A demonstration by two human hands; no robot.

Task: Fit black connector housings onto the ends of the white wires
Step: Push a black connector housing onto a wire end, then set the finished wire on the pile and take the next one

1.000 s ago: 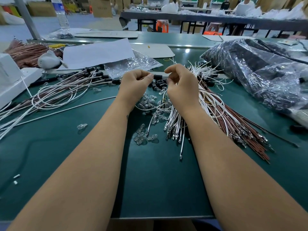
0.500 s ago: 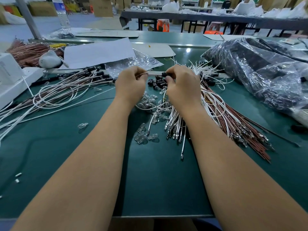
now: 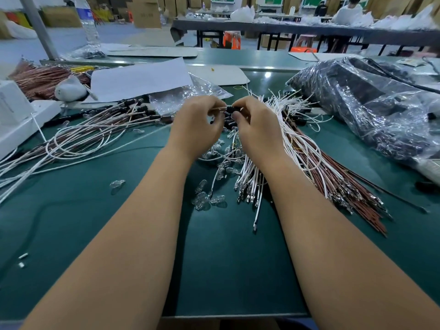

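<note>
My left hand (image 3: 197, 126) pinches the end of a thin wire (image 3: 219, 108) between thumb and fingers. My right hand (image 3: 259, 126) grips a small black connector housing (image 3: 229, 109), which the wire end touches between the two hands. Below the fingertips lie several loose black housings (image 3: 228, 123). A bundle of white wires (image 3: 297, 141) with metal terminals fans out under my right wrist, beside brown wires (image 3: 347, 184). Wires with black housings fitted (image 3: 100, 128) lie to the left.
Small clear glass bulbs (image 3: 207, 198) are scattered on the green mat (image 3: 226, 258) between my forearms. A clear plastic bag of black parts (image 3: 381, 103) fills the right. White paper (image 3: 140, 79), a white box (image 3: 14, 115) and a water bottle (image 3: 88, 27) stand at the left and back.
The hands drew apart, the left with a wire end and the right with the black housing, then came together again so the wire meets the housing.
</note>
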